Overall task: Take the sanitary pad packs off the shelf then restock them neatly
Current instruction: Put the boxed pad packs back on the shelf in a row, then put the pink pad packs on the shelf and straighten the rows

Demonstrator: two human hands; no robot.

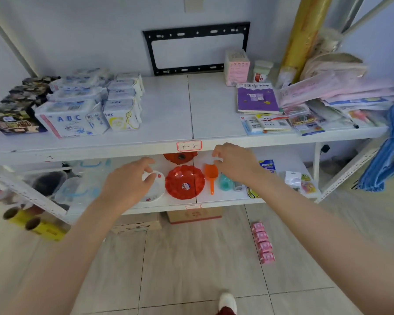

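- the sanitary pad packs sit on the left half of the upper shelf, in rows that run from the front edge back toward the wall; dark packs lie at the far left, white ones beside them.
- from both hands the packs lie up and to the left; the left hand is nearer, the right hand is well apart from them.
- each grip is loose and half-curled, grasping nothing, and both hover in front of the lower shelf.
- the front white pack faces outward with its printed side, long axis across the shelf.
- judged from this, a reach up-left with the left hand comes first.
- pink packs lie in a line on the floor.
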